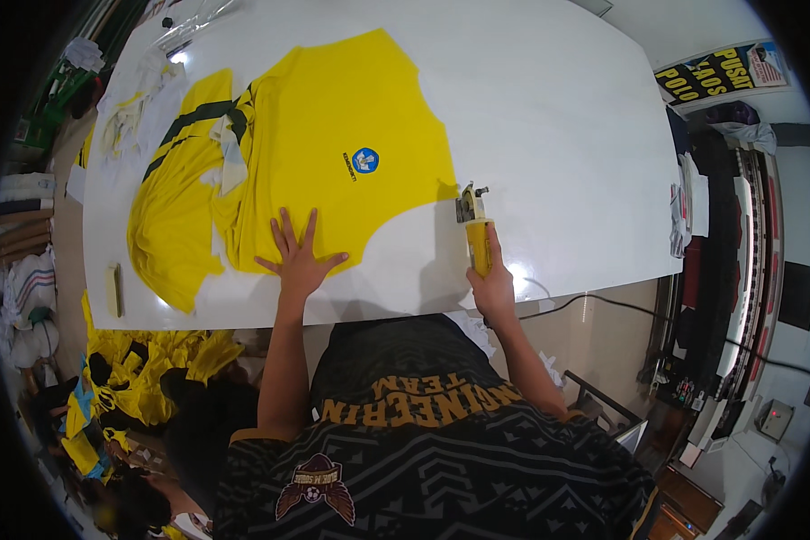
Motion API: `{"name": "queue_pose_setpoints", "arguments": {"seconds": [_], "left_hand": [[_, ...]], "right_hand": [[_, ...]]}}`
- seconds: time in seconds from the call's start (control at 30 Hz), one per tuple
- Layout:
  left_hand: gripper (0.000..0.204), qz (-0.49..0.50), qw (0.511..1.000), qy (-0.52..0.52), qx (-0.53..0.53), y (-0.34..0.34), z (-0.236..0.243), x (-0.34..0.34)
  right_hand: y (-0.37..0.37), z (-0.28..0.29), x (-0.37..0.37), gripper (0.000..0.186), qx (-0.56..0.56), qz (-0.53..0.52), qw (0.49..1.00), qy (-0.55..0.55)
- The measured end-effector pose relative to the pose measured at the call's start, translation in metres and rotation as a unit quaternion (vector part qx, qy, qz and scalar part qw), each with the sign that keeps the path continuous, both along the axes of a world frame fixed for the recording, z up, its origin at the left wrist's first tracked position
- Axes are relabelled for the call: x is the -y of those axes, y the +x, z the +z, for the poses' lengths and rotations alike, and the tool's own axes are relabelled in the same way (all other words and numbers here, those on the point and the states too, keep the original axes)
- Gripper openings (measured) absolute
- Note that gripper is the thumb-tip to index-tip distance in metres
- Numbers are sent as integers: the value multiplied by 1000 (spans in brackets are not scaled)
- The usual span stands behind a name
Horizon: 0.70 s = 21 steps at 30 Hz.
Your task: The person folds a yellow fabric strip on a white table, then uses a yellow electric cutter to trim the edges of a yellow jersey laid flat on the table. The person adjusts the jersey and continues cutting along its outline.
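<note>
A yellow fabric panel (333, 117) with a round blue emblem lies flat on the white table, its right side cut in curves. My left hand (301, 264) rests on the panel's near edge, fingers spread and pressed down. In my right hand (492, 290) is a yellow electric fabric cutter (479, 245), gripped around its body. The cutter's metal head stands at the panel's right corner, on or right beside the cloth; whether the blade touches it I cannot tell. To the left, more yellow cloth with dark green stripes (184, 126) lies bunched up.
White scraps (121, 126) lie at the white table's (567, 135) far left, and a small yellowish block (114, 290) near its left front edge. A black cord (594, 299) runs off to the right. Below left, yellow cloth (153, 369) is heaped beside another person (144, 495).
</note>
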<state>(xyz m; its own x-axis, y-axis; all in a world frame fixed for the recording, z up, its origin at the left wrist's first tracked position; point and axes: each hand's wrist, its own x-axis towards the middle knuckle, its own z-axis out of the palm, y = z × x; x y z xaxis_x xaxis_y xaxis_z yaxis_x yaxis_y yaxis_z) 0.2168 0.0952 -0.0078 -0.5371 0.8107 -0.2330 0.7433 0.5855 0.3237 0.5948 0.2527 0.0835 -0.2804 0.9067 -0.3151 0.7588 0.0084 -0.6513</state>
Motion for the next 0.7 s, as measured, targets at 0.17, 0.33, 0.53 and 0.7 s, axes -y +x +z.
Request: {"name": "queue_pose_setpoints", "arguments": {"seconds": [0.17,0.33,0.53,0.7], "left_hand": [[123,0,1000,-13,-2,1,3,-1],[123,7,999,-45,17,1,11,-4],[123,5,999,-32,21,1,13,-3],[122,6,999,-41,27,2,15,-4]], "right_hand": [[-9,0,-11,106,-22,7,999,23],[-23,11,-28,107,6,-2,1000,-12],[-35,13,-46,106,11,-5,999,-31],[-23,4,-38,106,10,3,1000,-17]]}}
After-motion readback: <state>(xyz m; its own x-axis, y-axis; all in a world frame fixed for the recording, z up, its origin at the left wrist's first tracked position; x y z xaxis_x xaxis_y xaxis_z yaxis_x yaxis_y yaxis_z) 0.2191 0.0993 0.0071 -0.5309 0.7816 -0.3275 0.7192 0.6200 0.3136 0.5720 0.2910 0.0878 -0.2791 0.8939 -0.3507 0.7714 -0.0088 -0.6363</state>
